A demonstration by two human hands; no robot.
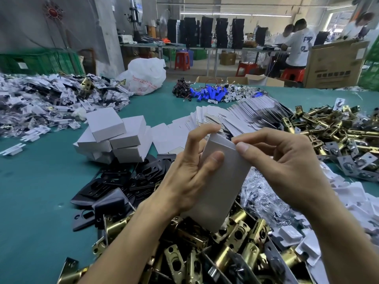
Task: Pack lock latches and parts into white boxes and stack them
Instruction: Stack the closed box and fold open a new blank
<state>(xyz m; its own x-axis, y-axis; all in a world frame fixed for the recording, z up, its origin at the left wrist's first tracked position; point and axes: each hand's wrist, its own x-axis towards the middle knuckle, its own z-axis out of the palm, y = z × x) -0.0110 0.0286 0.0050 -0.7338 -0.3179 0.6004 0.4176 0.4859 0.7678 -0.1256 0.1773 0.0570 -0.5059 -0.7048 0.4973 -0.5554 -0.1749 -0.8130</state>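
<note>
Both my hands hold a flat white box (223, 187) upright above the table's near middle. My left hand (190, 171) grips its left side, thumb across the front. My right hand (281, 165) pinches its top right corner. Below the hands lies a pile of brass lock latches (215, 249). A loose stack of closed white boxes (114, 136) stands to the left. Flat unfolded white boxes (235, 117) are fanned out behind my hands. Black strike plates (123, 185) are heaped at the left of my forearm.
More brass latches (332, 128) fill the right side, with bagged parts (264, 199) and white plastic trays (291, 234) near them. A heap of bagged white parts (41, 103) covers the far left. Blue batteries (209, 93) and a white plastic bag (145, 76) lie at the back. People work at a far bench.
</note>
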